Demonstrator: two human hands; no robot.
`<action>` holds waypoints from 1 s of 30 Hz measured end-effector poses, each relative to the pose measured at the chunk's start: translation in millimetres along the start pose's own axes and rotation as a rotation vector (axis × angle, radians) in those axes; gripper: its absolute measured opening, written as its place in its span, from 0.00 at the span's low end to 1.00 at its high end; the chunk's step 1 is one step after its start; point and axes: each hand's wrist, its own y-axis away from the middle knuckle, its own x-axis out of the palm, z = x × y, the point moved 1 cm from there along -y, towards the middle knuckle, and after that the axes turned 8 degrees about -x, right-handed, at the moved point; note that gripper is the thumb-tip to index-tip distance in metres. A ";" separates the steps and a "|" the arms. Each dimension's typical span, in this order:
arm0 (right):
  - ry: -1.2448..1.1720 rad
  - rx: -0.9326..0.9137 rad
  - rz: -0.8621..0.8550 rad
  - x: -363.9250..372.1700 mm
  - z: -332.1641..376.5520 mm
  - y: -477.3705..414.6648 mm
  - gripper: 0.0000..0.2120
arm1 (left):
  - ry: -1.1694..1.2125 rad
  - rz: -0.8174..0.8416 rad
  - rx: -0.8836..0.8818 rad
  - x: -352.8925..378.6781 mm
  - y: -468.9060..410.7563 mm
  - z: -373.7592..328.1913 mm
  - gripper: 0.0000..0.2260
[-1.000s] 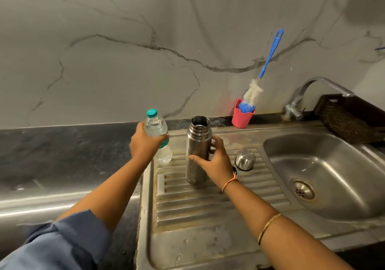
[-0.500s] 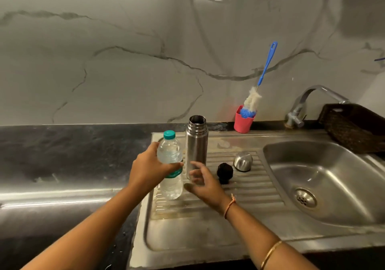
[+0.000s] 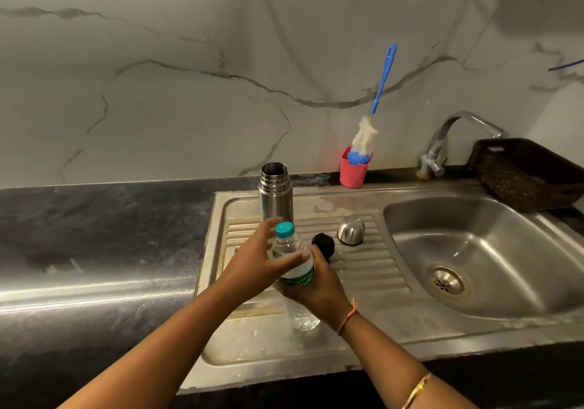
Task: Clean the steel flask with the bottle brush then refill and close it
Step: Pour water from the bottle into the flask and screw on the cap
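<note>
One head-worn view looks forward and down, close over the sink (image 3: 474, 250); wall behind.

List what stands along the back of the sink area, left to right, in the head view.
steel flask → pink cup holding the bottle brush → tap → dark woven basket

right hand (image 3: 316, 285) grips water bottle (image 3: 292, 269) | left hand (image 3: 256, 266) at its neck | flask (image 3: 275, 193) open behind

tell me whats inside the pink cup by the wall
The bottle brush stands head down in the pink cup: blue bristles at the rim, white fluffy part and blue handle sticking out, leaning against the wall. The cup's bottom is hidden by its own wall.
</note>
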 end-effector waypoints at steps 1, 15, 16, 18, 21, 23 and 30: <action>-0.005 0.007 0.003 -1.3 -0.9 2.9 0.29 | 0.045 0.046 0.041 -1.4 0.7 -4.6 0.31; 0.031 -0.116 -0.016 -9.8 5.9 -5.5 0.30 | 0.139 0.238 0.222 -14.4 -9.2 -14.7 0.16; 0.031 -0.109 -0.020 -9.8 6.5 -5.9 0.30 | 0.155 0.220 0.224 -13.7 -9.4 -14.4 0.15; 0.036 -0.098 -0.031 -10.0 8.3 -7.4 0.28 | 0.173 0.174 0.232 -11.9 -9.7 -14.7 0.13; 0.032 -0.097 -0.048 -9.3 10.9 -9.5 0.27 | 0.200 0.094 0.232 -8.3 -10.7 -14.2 0.10; 0.025 -0.093 -0.058 -9.3 10.3 -11.0 0.27 | 0.250 0.025 0.218 -4.8 -10.9 -14.0 0.09; 0.019 -0.107 -0.064 -15.4 10.7 -11.9 0.26 | 0.325 -0.018 0.163 3.5 -14.9 -18.1 0.11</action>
